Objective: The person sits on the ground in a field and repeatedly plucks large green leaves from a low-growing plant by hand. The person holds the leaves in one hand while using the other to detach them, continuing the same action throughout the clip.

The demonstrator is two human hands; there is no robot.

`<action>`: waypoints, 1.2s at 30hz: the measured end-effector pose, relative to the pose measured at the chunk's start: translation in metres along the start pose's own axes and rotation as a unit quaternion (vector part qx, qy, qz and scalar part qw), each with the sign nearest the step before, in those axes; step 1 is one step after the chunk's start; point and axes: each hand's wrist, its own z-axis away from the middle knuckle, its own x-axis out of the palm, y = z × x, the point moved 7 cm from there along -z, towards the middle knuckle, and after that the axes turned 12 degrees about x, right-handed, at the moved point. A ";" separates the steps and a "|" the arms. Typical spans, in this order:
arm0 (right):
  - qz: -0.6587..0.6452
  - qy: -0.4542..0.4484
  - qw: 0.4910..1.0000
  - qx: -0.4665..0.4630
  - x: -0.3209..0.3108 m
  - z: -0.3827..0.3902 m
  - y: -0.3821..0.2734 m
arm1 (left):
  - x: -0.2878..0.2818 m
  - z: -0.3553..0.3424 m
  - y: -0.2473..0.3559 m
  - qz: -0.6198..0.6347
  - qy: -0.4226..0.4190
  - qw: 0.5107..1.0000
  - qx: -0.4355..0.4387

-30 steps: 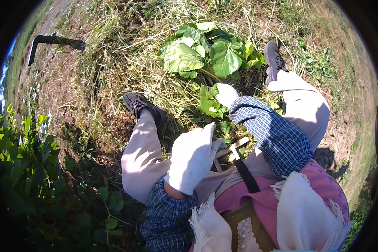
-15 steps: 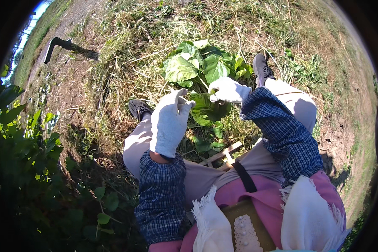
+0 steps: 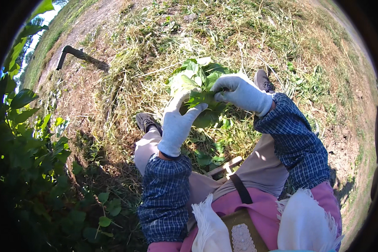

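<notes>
In the head view both my hands are in white gloves at the middle of the picture. My left hand (image 3: 176, 124) has its fingers curved round the left edge of a green leaf (image 3: 200, 99), its thumb against it. My right hand (image 3: 243, 93) pinches the same leaf from the right. Behind and partly under them is a heap of large green leaves (image 3: 191, 69) on dry cut grass. Below, between my legs, lies a light wooden piece (image 3: 222, 167), partly hidden by my clothes.
My shoes (image 3: 145, 122) rest on either side of the leaves. A black bent object (image 3: 71, 52), like a pipe, stands on the ground at upper left, casting a shadow. Leafy plants (image 3: 25, 126) crowd the left side. Dry grass and soil (image 3: 306, 50) stretch beyond.
Both hands have risen toward the leaf heap and come together on one leaf. My left hand has moved up and curled round it; my view has shifted slightly.
</notes>
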 end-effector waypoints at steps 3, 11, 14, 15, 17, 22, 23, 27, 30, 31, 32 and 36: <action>0.137 0.014 0.987 -0.087 0.007 0.012 -0.010 | 0.005 0.008 -0.002 0.028 0.039 0.997 -0.060; 0.137 0.153 0.976 -0.073 -0.039 0.028 -0.020 | 0.002 -0.005 0.014 -0.065 0.110 0.991 0.029; 0.202 0.196 0.948 -0.145 -0.042 0.027 -0.016 | 0.009 -0.008 0.019 -0.045 0.103 0.993 0.022; 0.190 0.192 0.952 -0.144 -0.041 0.026 -0.015 | 0.012 -0.009 0.022 -0.044 0.100 0.993 0.037; 0.180 0.147 0.968 -0.094 -0.035 0.022 -0.008 | 0.012 -0.009 0.023 -0.052 0.098 0.992 0.054; 0.160 0.116 0.977 -0.081 -0.033 0.021 -0.005 | 0.007 -0.008 0.016 -0.049 0.121 0.990 0.046; 0.162 0.111 0.978 -0.075 -0.034 0.021 -0.005 | 0.005 -0.008 0.017 -0.063 0.119 0.990 0.042; 0.157 0.102 0.977 -0.101 -0.030 0.021 -0.003 | 0.000 -0.003 0.013 -0.067 0.126 0.989 0.022; 0.140 0.087 0.984 -0.070 -0.023 0.018 0.004 | -0.001 -0.002 0.013 -0.048 0.117 0.992 -0.013; 0.125 0.076 0.988 -0.048 -0.021 0.017 0.004 | -0.002 -0.001 0.014 -0.047 0.111 0.992 -0.028; 0.111 0.065 0.991 -0.026 -0.018 0.015 0.005 | -0.002 -0.001 0.013 -0.029 0.113 0.992 -0.037; 0.075 0.077 0.994 -0.025 -0.015 0.013 0.006 | 0.001 -0.001 0.017 0.051 0.109 0.991 -0.058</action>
